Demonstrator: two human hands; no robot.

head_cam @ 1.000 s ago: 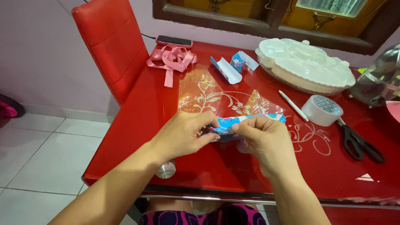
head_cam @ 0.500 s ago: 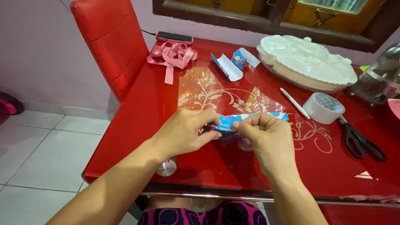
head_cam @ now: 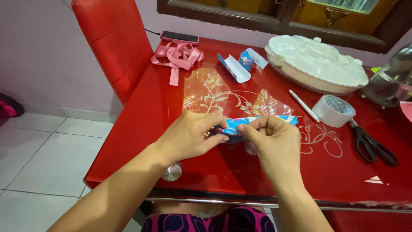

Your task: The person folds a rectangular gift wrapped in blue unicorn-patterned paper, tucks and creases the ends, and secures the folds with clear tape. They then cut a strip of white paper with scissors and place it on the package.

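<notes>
- Blue printed flat paper packet [head_cam: 251, 121], long and narrow, with pink and white patches; held just above the near middle of the glossy red table [head_cam: 214, 172], between both hands.
- Left hand [head_cam: 189, 136]: fingers curled tight, thumb and forefinger pinched on the packet's left end.
- Right hand [head_cam: 277, 144]: fingers bent and closed, thumb and fingertips pinching the packet's top edge near the middle; right end of the packet sticking out past the knuckles.
- Clear crinkled cellophane sheet [head_cam: 206, 92] lying flat on the table just beyond the hands, over the pale floral pattern printed on the table top.
- Folded blue-and-white paper scraps [head_cam: 240, 64], 2 pieces, near the far edge, well apart from the hands.
- Pink satin ribbon bundle [head_cam: 177, 56] at the far left corner, one tail trailing toward the near side.
- Pink-cased phone [head_cam: 179, 38] lying flat just behind the ribbon.
- White round moulded plastic lidded tray [head_cam: 315, 60] at the far right.
- White slim pen [head_cam: 302, 105] between the tray and the hands.
- Roll of white tape [head_cam: 332, 111] just right of the pen.
- Black-handled scissors [head_cam: 369, 144] beside the tape, closed.
- Red padded chair [head_cam: 113, 43] at the table's left side.
</notes>
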